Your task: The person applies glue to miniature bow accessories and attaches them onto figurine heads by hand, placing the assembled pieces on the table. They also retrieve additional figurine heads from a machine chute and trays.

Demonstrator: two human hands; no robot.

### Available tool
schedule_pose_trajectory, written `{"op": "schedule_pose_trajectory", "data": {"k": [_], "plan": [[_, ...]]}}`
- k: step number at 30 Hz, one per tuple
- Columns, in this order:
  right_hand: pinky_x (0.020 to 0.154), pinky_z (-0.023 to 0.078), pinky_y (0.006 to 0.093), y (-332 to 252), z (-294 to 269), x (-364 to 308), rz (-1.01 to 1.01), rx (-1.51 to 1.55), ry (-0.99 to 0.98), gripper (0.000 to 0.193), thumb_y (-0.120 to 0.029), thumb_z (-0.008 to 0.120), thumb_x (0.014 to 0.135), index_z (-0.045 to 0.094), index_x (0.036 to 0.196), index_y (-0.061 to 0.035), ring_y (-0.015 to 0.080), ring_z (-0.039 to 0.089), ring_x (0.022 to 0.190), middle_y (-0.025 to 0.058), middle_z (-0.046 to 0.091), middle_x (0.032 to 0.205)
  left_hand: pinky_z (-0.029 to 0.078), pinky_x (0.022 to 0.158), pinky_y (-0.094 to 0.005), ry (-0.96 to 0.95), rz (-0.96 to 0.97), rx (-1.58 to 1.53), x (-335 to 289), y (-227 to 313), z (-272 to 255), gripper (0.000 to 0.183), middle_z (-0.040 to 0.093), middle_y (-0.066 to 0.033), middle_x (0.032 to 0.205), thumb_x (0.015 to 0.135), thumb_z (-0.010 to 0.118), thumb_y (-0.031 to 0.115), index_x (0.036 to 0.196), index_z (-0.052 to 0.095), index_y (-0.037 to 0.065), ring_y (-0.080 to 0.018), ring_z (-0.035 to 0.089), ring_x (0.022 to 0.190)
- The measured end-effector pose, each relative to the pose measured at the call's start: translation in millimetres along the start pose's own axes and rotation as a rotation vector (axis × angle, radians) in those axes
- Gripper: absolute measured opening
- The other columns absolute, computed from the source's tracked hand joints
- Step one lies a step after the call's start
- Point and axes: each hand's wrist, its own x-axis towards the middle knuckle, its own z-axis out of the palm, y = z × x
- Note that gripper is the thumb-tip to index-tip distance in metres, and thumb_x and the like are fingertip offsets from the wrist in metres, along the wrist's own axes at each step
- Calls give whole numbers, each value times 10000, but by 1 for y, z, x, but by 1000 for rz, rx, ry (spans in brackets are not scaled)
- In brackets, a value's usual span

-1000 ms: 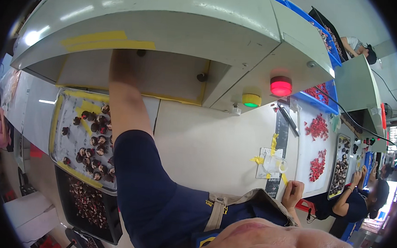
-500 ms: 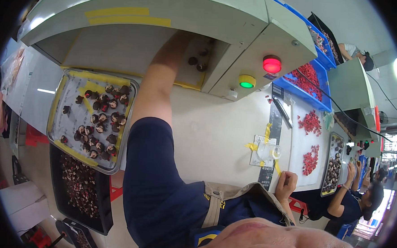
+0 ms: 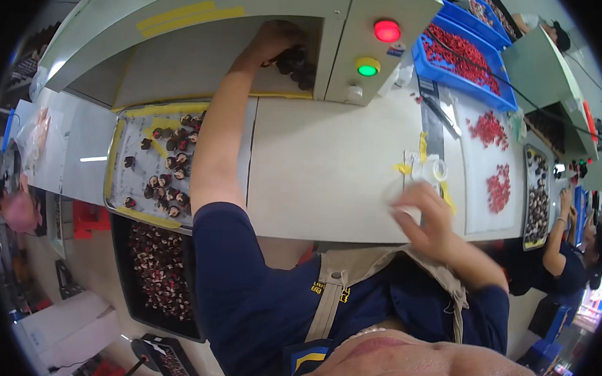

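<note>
1. tray (image 3: 114, 171), at far left, its rim taped in yellow: dark clustered pieces (image 3: 158, 191) lie loose on its lining. below it stands a black crate (image 3: 178, 326) filled with similar bits.
2. left hand (image 3: 277, 41), hidden beneath the pale housing (image 3: 188, 2) half a second earlier, now shows inside the recess; its reach has thus arrived at the dark lumps. the fingers bend over them in shadow; whether they grasp one or merely touch cannot be told.
3. dark lumps (image 3: 294, 62): bunched at the recess's right end, beside and partly beneath the left hand.
4. red light (image 3: 387, 31) and green light (image 3: 368, 68): lit on the housing's front, right of the recess.
5. right hand (image 3: 427, 220), formerly at the front edge of the bench (image 3: 329, 169), has lifted inward; thumb and fingers are parted, slightly blurred, with nothing seen between them. it lies near a pale ring (image 3: 440, 170).
6. red fragments (image 3: 498, 188): heaped at right.
</note>
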Motion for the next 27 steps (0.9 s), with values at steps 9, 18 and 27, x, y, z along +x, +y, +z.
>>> {"op": "schedule_pose_trajectory", "data": {"k": [9,18,27], "plan": [[918,372,399,73,121,80,-68,-195,80,457,-126,680,709,483,1117,-60,329,428,1129,151,462,1184,438,887,-325,435,-401,121,-71,-49,-21,390,620,-71,1106,843,520,427,1096,626,150,-246,577,1034],[996,290,435,72,146,100,129,-261,187,703,-240,705,693,364,1281,-61,329,305,1243,157,335,1334,472,786,-307,-123,-495,-226,-23,44,6,398,669,-59,902,784,573,450,1032,662,152,-191,632,847],[995,270,449,61,154,106,101,-222,201,827,-283,745,639,320,1324,-98,345,280,1252,151,298,1352,497,713,-324,363,-309,137,-79,39,8,357,673,-73,852,759,601,437,963,687,157,-195,646,740]]}}
